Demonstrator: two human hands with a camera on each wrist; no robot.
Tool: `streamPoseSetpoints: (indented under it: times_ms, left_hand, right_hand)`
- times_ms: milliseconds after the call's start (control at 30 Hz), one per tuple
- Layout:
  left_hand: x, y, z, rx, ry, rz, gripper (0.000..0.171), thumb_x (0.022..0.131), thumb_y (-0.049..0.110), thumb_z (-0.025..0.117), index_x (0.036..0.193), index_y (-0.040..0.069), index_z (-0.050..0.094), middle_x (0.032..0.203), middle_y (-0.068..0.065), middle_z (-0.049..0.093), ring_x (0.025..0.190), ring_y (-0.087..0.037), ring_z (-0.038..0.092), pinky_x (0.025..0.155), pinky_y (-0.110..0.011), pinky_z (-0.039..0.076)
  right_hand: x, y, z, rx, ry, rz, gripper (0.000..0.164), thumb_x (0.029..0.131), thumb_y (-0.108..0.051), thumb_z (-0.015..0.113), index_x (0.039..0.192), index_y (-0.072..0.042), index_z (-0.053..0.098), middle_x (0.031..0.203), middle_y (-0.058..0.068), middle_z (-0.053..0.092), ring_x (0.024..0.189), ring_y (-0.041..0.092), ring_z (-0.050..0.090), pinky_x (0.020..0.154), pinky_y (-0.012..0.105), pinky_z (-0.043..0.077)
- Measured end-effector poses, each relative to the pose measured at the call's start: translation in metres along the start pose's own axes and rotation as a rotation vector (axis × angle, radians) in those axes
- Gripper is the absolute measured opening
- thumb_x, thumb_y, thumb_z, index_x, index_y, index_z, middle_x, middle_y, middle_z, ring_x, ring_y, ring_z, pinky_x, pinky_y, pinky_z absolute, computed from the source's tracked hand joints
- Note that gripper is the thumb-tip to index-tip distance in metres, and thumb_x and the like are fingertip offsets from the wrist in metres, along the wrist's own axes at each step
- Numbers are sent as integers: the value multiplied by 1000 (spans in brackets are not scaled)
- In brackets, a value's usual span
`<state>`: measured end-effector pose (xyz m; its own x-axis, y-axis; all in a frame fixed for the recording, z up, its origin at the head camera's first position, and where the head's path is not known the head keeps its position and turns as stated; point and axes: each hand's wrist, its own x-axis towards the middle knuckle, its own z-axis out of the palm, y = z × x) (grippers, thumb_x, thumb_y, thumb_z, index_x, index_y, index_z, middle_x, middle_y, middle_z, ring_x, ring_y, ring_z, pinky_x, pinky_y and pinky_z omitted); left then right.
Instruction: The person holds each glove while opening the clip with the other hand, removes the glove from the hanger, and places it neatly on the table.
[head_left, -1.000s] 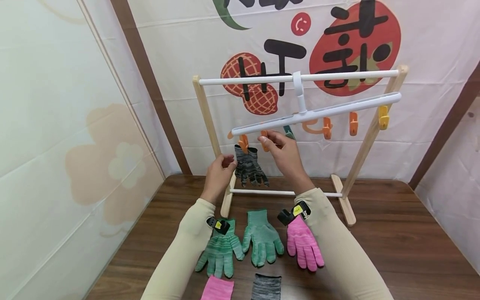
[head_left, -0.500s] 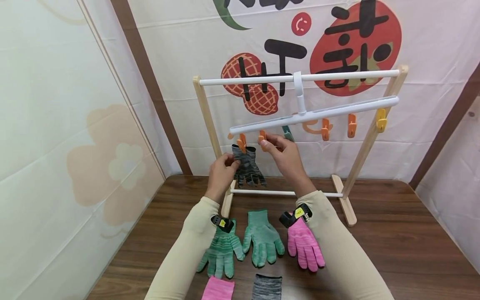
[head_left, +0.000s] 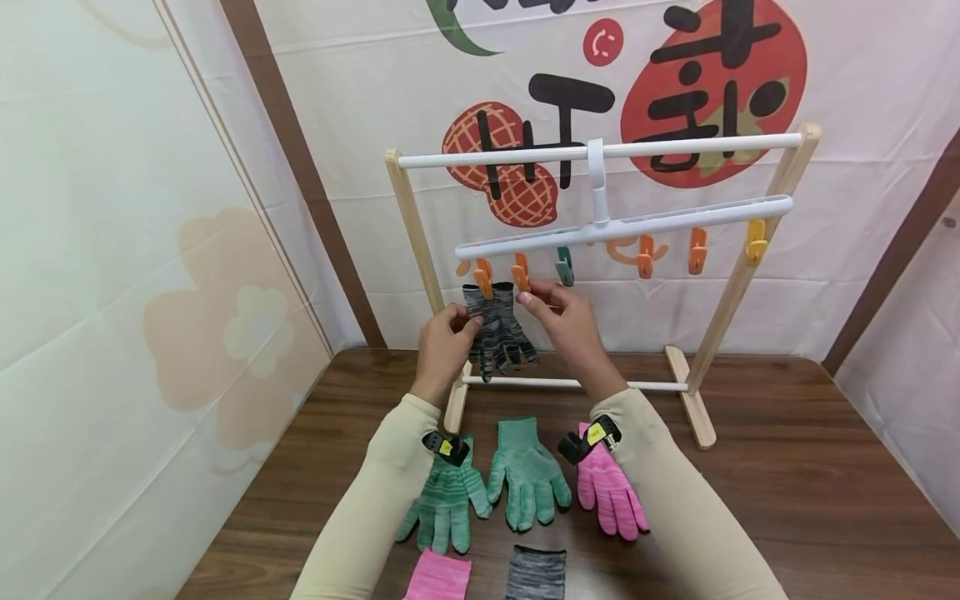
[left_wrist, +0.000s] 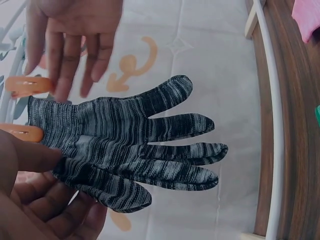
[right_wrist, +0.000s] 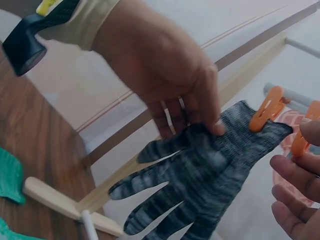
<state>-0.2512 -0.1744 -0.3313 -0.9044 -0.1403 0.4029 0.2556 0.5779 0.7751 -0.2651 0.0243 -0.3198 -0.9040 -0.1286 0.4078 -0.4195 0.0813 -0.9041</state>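
Note:
A grey-and-black striped knit glove [head_left: 497,327] hangs fingers down from an orange clothespin [head_left: 483,278] at the left end of the white hanger [head_left: 675,222]. My left hand [head_left: 444,350] pinches the glove's side edge just below the cuff, thumb in front. My right hand [head_left: 573,333] holds the second orange clothespin [head_left: 521,272] by its lower end, thumb and fingertips round it, as the right wrist view shows. That clothespin [left_wrist: 30,85] sits beside the cuff's other corner. Whether it grips the cuff is hard to tell.
A wooden rack [head_left: 411,225] with a white top rod [head_left: 495,158] carries the hanger, which tilts down leftward. A teal clothespin [head_left: 565,267] and several others hang rightward. Green gloves [head_left: 527,479], a pink glove [head_left: 609,492], a pink cuff [head_left: 438,575] and a grey cuff [head_left: 536,573] lie on the table.
My right hand has slid lower on the second clothespin. My left hand has moved further onto the glove's edge. The hanger's left end has dipped slightly, and the glove has shifted a little.

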Motion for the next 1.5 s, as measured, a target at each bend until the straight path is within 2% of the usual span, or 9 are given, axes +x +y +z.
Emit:
streamPoseSetpoints:
  times_ms: [267,600,700,933,1300,1400,1500]
  left_hand:
    - [-1,2,-2,-6,-13,18,15,98,22,69,95,7,70,84,-7,67,74,-25,58,70,-38,44]
    - [-1,2,-3,-10,-27,35,14,98,20,70,96,6,69,83,-7,67,74,-23,59,68,-36,45]
    - [-1,2,-4,-9,-38,45,13,98,20,69,95,6,69,82,-8,66,73,-23,58,67,-36,44]
    - [-1,1,-5,7,-57,76,12,97,18,70,91,8,67,82,-7,66,73,-24,58,68,-36,44]
    - [-1,4,-5,7,-96,78,16,98,20,67,87,9,62,76,-4,57,69,-23,50,66,-36,39]
    - [0,8,-5,-10,-78,72,19,100,24,64,90,8,62,77,-5,59,69,-23,51,66,-36,39]
    - [2,12,-3,-37,-27,69,21,104,28,59,96,8,64,77,-3,59,69,-21,51,66,-35,39]
  right_hand:
    - [-7,11,7,-104,-36,48,43,101,-42,63,131,-12,69,132,5,66,119,23,60,99,47,48]
    - [-4,-1,22,-114,-91,50,60,101,-43,62,148,-8,52,144,12,58,131,26,56,106,46,45]
    - [-1,-5,26,-137,-94,37,62,101,-45,62,151,-12,49,147,13,55,132,26,55,106,46,45]
    - [13,-21,35,-169,-70,-50,56,102,-38,63,150,-11,51,136,8,63,122,23,61,101,42,49]
    - [26,-30,37,-175,-76,-78,50,102,-35,63,145,-11,57,122,10,70,109,22,65,91,42,52]
    - [26,-30,37,-161,-79,-80,49,102,-35,64,145,-12,58,121,10,70,108,22,65,91,42,52]
    - [26,-31,38,-151,-78,-87,48,101,-35,65,144,-12,59,120,10,70,107,21,65,90,41,53]
